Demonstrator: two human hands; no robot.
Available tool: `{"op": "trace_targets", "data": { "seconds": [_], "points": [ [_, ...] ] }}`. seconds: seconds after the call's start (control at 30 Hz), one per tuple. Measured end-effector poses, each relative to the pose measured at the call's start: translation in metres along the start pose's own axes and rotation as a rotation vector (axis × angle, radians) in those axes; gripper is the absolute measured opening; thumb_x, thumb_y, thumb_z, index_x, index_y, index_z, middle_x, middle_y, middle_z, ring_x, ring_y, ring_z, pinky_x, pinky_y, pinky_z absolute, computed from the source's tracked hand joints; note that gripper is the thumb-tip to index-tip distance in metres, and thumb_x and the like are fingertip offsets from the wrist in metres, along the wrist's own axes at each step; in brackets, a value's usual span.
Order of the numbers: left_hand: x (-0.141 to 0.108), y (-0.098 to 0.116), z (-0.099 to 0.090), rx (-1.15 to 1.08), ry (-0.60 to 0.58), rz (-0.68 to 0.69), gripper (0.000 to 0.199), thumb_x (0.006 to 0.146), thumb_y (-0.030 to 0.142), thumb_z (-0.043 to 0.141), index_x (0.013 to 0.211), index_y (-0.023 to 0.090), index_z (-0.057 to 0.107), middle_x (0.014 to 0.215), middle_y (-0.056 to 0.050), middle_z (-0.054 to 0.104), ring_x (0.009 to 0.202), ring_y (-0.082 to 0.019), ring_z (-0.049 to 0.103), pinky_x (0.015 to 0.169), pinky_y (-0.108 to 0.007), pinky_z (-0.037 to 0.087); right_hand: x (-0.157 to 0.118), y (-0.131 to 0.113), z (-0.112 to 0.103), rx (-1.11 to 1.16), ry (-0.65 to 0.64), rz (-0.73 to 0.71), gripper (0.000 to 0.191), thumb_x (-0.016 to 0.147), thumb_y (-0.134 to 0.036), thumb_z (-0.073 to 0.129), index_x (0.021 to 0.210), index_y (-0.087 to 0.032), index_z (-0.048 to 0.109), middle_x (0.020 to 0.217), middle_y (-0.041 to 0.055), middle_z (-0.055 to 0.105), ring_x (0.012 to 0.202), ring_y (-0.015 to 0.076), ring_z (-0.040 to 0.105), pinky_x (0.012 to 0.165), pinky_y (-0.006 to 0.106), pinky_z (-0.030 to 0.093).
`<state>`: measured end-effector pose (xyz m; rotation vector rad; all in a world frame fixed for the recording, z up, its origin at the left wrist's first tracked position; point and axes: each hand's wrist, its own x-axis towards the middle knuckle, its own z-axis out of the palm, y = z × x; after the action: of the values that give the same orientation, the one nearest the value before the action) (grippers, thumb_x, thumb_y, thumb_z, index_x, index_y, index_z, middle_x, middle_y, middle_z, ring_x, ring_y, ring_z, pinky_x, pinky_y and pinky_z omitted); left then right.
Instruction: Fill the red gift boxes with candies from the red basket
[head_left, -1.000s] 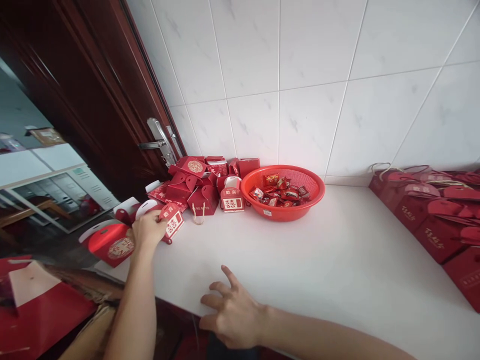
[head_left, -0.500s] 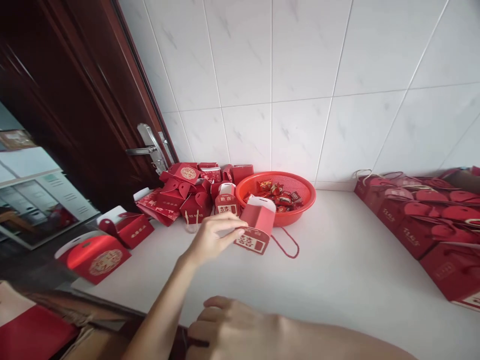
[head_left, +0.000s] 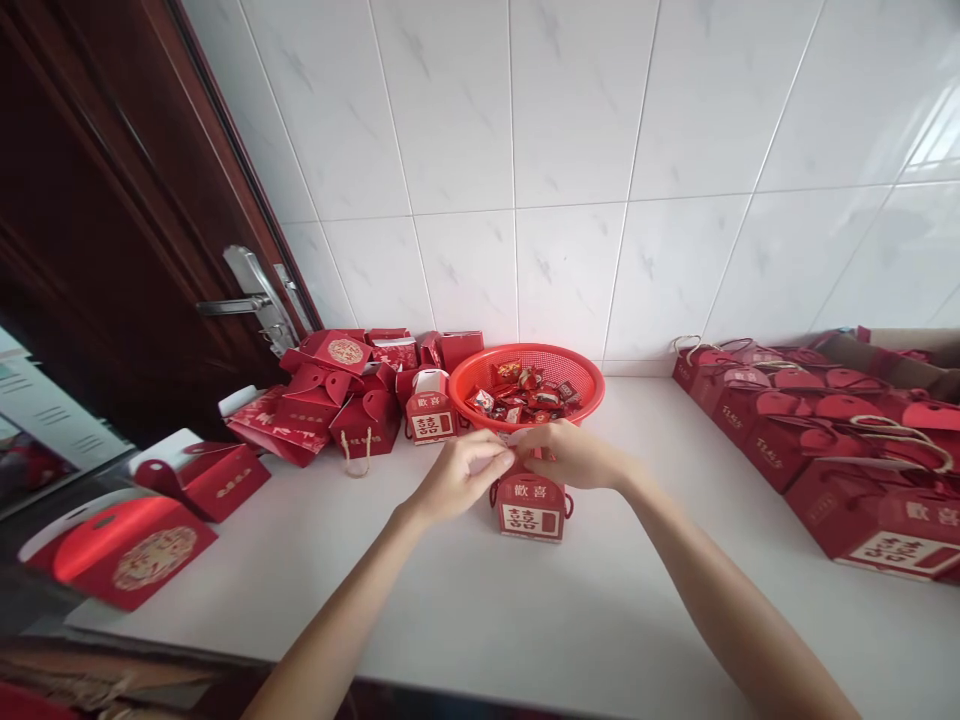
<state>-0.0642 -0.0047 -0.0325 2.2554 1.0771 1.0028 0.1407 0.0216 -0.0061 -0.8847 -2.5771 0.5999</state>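
Note:
A small red gift box [head_left: 531,508] with a white double-happiness label stands upright on the white table, a dark red cord at its sides. My left hand [head_left: 463,474] pinches at its top from the left, thumb against fingers. From the right, my right hand [head_left: 576,456] bends over the same top edge with fingers closed on it. The two sets of fingertips nearly meet, and they hide the upper flaps. Just behind is a red plastic basket [head_left: 592,405] holding wrapped candies [head_left: 544,395].
A similar box [head_left: 431,415] stands left of the basket, beside a heap of red boxes [head_left: 322,395]. Two larger boxes [head_left: 142,548] sit at the table's left edge. Rows of red boxes [head_left: 765,435] line the right. A tiled wall and a door handle [head_left: 255,300] are behind.
My right hand has come up from the near edge to the box top. The box, tilted in my left hand before, now stands upright on the table. The view has shifted right.

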Motion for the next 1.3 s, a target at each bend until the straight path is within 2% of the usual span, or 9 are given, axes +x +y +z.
{"op": "trace_targets", "data": {
  "seconds": [0.1, 0.23, 0.37, 0.47, 0.57, 0.77, 0.97, 1.13, 1.3],
  "points": [
    [0.019, -0.002, -0.004, 0.057, -0.07, -0.06, 0.033, 0.093, 0.034, 0.051, 0.07, 0.015, 0.066, 0.076, -0.003, 0.065, 0.073, -0.016, 0.059, 0.068, -0.026, 0.045, 0.003, 0.002, 0.004, -0.049, -0.051, 0.045, 0.02, 0.084, -0.004, 0.05, 0.082, -0.015, 0.066, 0.079, 0.0023, 0.069, 0.067, 0.0115, 0.058, 0.057, 0.022, 0.037],
    [0.04, -0.001, -0.006, 0.075, -0.268, -0.125, 0.031, 0.093, 0.03, 0.044, 0.077, 0.016, 0.067, 0.069, 0.0, 0.063, 0.064, -0.014, 0.055, 0.058, -0.024, 0.039, -0.001, 0.001, -0.001, -0.072, -0.083, 0.066, 0.019, 0.084, -0.008, 0.051, 0.078, -0.016, 0.068, 0.073, 0.0016, 0.067, 0.062, 0.011, 0.056, 0.054, 0.021, 0.036],
    [0.052, 0.011, -0.004, 0.093, -0.493, -0.108, 0.034, 0.09, 0.018, 0.038, 0.087, 0.02, 0.072, 0.079, 0.0, 0.07, 0.073, -0.015, 0.06, 0.064, -0.022, 0.041, -0.007, 0.003, -0.009, 0.051, -0.132, 0.036, 0.021, 0.082, -0.008, 0.054, 0.083, -0.017, 0.073, 0.079, 0.001, 0.069, 0.065, 0.0097, 0.056, 0.058, 0.02, 0.04],
    [0.058, 0.017, 0.0, 0.14, -0.599, -0.142, 0.033, 0.091, 0.021, 0.04, 0.088, 0.021, 0.073, 0.086, 0.0, 0.073, 0.079, -0.017, 0.064, 0.067, -0.022, 0.042, -0.01, 0.004, -0.012, 0.046, -0.168, 0.049, 0.02, 0.08, -0.007, 0.055, 0.076, -0.016, 0.073, 0.074, 0.0006, 0.067, 0.062, 0.0089, 0.052, 0.055, 0.02, 0.037],
    [0.061, 0.017, 0.003, 0.186, -0.61, -0.171, 0.031, 0.093, 0.028, 0.042, 0.091, 0.022, 0.072, 0.091, 0.001, 0.075, 0.081, -0.018, 0.065, 0.065, -0.023, 0.042, -0.013, 0.003, -0.016, 0.013, -0.161, 0.039, 0.021, 0.08, -0.006, 0.056, 0.073, -0.016, 0.073, 0.072, 0.0006, 0.066, 0.063, 0.0094, 0.051, 0.056, 0.021, 0.037],
    [0.057, 0.017, 0.002, 0.295, -0.567, -0.192, 0.025, 0.09, 0.038, 0.048, 0.086, 0.025, 0.069, 0.079, 0.002, 0.07, 0.072, -0.019, 0.063, 0.058, -0.024, 0.038, -0.023, -0.004, -0.026, -0.047, -0.065, 0.034, 0.021, 0.081, -0.004, 0.057, 0.078, -0.016, 0.075, 0.084, 0.0046, 0.07, 0.08, 0.0155, 0.059, 0.065, 0.025, 0.04],
    [0.052, 0.02, -0.019, 0.428, -0.512, -0.186, 0.019, 0.085, 0.026, 0.049, 0.093, 0.022, 0.066, 0.076, 0.001, 0.067, 0.069, -0.017, 0.062, 0.061, -0.025, 0.038, -0.028, 0.001, -0.033, -0.039, -0.09, 0.119, 0.019, 0.08, -0.005, 0.058, 0.081, -0.015, 0.074, 0.092, 0.007, 0.071, 0.083, 0.0172, 0.061, 0.067, 0.026, 0.044],
    [0.052, 0.006, -0.032, 0.387, -0.553, -0.243, 0.045, 0.089, 0.024, 0.043, 0.131, 0.025, 0.06, 0.107, -0.004, 0.072, 0.088, -0.019, 0.066, 0.074, -0.025, 0.044, -0.032, 0.006, -0.043, 0.015, -0.125, 0.24, 0.014, 0.081, -0.009, 0.061, 0.085, -0.016, 0.072, 0.094, 0.0067, 0.07, 0.087, 0.0182, 0.063, 0.068, 0.025, 0.047],
    [0.052, -0.001, -0.036, 0.421, -0.554, -0.332, 0.055, 0.088, 0.027, 0.048, 0.143, 0.025, 0.05, 0.128, -0.007, 0.064, 0.105, -0.022, 0.064, 0.08, -0.025, 0.047, -0.036, 0.012, -0.047, 0.019, -0.16, 0.4, 0.023, 0.074, -0.011, 0.068, 0.095, -0.019, 0.071, 0.097, 0.0063, 0.067, 0.091, 0.0195, 0.063, 0.063, 0.024, 0.047]
  ]
}}
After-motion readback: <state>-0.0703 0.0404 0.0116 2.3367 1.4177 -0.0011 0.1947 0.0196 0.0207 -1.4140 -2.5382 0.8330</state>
